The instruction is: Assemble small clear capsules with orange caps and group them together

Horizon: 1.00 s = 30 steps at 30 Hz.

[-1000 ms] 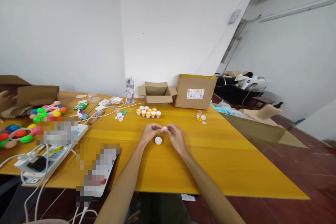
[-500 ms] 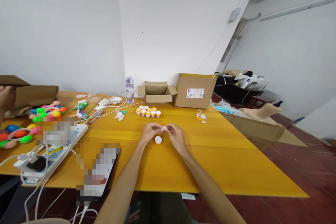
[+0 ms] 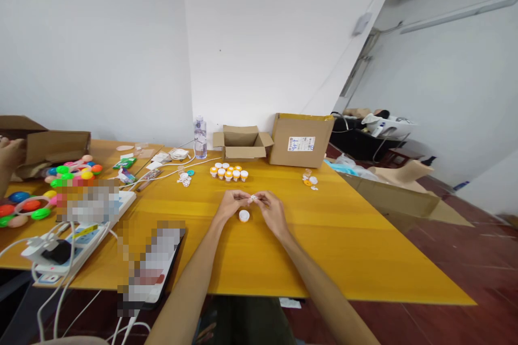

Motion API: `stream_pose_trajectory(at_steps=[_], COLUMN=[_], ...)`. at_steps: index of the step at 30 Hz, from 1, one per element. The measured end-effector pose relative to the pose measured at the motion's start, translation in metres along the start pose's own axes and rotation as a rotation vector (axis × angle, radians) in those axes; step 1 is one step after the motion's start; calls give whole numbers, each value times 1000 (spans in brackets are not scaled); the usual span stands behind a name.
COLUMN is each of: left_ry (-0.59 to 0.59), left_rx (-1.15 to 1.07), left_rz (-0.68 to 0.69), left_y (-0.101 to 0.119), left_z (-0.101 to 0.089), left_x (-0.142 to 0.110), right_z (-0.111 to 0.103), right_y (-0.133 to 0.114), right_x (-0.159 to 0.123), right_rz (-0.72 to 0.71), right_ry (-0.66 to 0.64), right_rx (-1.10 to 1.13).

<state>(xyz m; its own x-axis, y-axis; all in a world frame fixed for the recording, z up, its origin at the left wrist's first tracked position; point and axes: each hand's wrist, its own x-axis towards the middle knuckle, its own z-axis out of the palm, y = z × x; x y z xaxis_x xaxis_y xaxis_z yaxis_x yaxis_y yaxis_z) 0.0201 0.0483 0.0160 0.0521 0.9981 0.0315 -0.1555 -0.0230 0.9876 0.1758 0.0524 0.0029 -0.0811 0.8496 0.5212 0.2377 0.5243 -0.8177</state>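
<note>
My left hand (image 3: 233,202) and my right hand (image 3: 270,207) meet over the middle of the wooden table. Between their fingertips they pinch a small white piece with dark dots (image 3: 253,198); its exact kind is too small to make out. Just below the hands a small round white container (image 3: 244,216) with a bit of orange at its rim stands on the table. Further back, several small white-and-orange jars (image 3: 229,173) stand grouped together. Loose small parts lie to their left, with a teal ring (image 3: 190,172), and to the right, with an orange ring (image 3: 307,183).
Behind the jars are an open cardboard box (image 3: 243,152), a closed carton (image 3: 299,143) and a water bottle (image 3: 199,139). On the left lie a phone (image 3: 162,264), a power strip (image 3: 89,234) with cables, and colourful balls (image 3: 30,206). Another person's hand (image 3: 10,153) is at far left.
My hands stay in nearly the same place, still pinching the spotted piece. The other person's hand at far left has shifted slightly.
</note>
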Motion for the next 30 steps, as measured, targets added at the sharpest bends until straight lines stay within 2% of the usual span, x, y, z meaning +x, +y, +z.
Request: stream_pose_trajectory(at_steps=[21, 30], left_ry=[-2, 13], left_rx=[-4, -1], left_rz=[15, 24], left_y=[2, 4], left_z=[1, 1], left_x=[-2, -2], right_z=[1, 4], right_y=[-1, 2], right_x=[-1, -1], right_rz=[-6, -9], right_ry=[13, 56], right_rx=[-28, -5])
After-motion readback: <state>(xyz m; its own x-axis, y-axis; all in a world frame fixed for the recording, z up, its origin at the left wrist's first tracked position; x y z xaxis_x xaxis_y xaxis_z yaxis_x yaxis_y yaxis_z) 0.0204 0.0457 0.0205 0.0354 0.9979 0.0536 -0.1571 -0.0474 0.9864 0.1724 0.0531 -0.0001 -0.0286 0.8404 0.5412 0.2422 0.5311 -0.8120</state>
